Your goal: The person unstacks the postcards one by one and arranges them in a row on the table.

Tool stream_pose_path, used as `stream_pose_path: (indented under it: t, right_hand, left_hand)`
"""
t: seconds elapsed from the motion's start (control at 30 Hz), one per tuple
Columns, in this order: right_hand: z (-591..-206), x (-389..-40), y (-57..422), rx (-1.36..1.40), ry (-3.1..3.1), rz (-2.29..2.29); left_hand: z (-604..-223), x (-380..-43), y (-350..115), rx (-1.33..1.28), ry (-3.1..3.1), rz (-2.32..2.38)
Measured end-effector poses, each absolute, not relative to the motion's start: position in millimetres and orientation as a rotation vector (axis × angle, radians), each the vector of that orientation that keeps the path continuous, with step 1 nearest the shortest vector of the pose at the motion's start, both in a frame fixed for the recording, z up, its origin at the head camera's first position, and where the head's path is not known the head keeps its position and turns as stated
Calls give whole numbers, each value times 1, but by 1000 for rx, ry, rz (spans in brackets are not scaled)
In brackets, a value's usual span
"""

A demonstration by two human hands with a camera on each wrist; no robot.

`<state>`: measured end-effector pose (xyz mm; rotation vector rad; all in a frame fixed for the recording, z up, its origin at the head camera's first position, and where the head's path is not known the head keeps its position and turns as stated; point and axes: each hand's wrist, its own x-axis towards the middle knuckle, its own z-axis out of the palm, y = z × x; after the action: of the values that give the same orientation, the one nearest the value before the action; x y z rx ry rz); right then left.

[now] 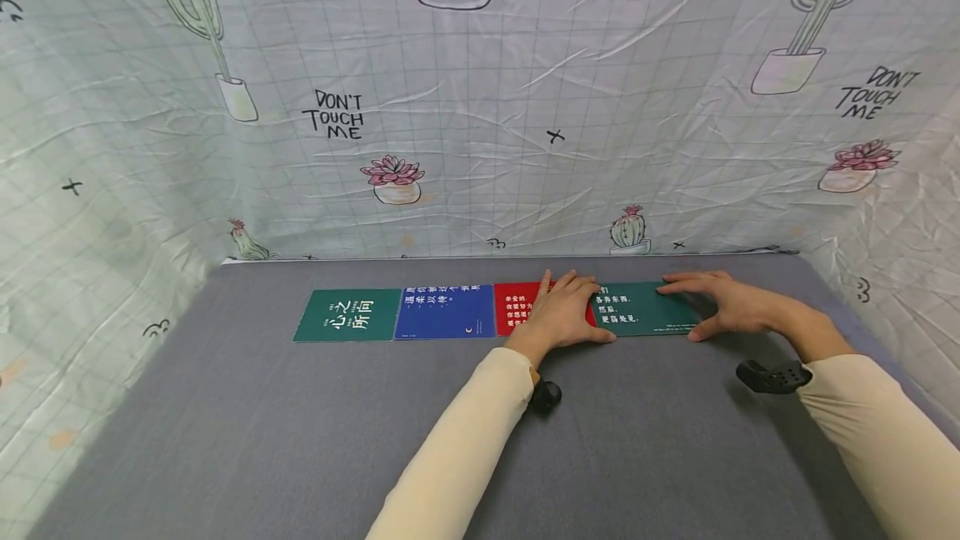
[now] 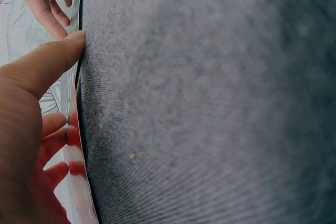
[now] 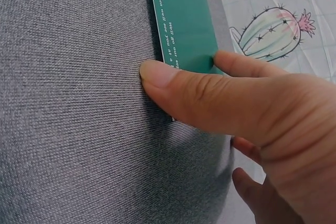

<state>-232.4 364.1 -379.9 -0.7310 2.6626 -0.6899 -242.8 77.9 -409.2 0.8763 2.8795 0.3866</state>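
Observation:
Four cards printed with white characters lie in a row: a green card (image 1: 346, 315) at the left end, then a blue card (image 1: 444, 312), a red card (image 1: 512, 307) and a second green card (image 1: 645, 310). My left hand (image 1: 561, 311) spreads over the red card, its fingers at the far edge and its thumb (image 2: 58, 59) reaching the near edge where red meets green. My right hand (image 1: 731, 307) holds the right end of the second green card across its width, thumb (image 3: 163, 80) at the near edge and index fingertip at the far edge.
The cards lie on a grey cloth-covered table (image 1: 337, 440). A pale sheet (image 1: 487, 107) printed with cacti and lettering hangs behind and along both sides. Each wrist wears a black device, seen below the right hand as a black strap (image 1: 772, 376).

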Motion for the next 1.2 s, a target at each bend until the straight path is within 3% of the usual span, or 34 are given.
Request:
stream_pose_path:
  t: [0.8,1.0,1.2]
  right_hand:
    - [-378,-230,350,-742,2752,-636]
    - [-369,-207,349,-832,2884,-610]
    - [-368,-178,360,-886,3023,-634]
  left_hand:
    - [-410,-237,67,913,2876,534]
    - [-398,-221,38,1027,2891,642]
    - [-383,-196,-23,1056,2968,676]
